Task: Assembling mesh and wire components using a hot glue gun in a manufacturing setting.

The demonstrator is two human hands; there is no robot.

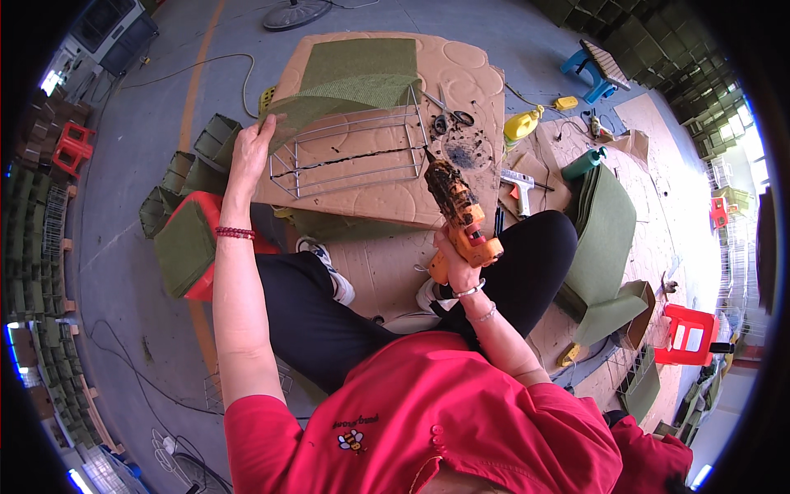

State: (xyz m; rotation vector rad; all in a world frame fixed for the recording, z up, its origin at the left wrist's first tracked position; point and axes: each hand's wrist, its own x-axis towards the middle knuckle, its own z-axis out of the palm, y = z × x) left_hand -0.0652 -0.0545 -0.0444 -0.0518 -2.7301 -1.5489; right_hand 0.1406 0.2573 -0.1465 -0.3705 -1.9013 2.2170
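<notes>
My left hand (253, 148) pinches the left end of a green woven fabric sheet (358, 70), lifting it along its near edge. Under and in front of the sheet, a rectangular metal wire frame (354, 169) lies on a cardboard-topped work surface (461, 62). A dark bead of glue (346, 160) runs along one of its wires. In my right hand (457, 259), fingers wrapped round the handle, is an orange glue gun (461, 206) caked with dark residue. The gun's tip is near the frame's right end.
Scissors (448, 114) and dark crumbs (465, 155) lie right of the frame. Beyond are a yellow bottle (524, 123), a white glue gun (520, 189) and stacked green panels (605, 222). Green boxes (185, 173) and a red stool (206, 284) with panels stand left.
</notes>
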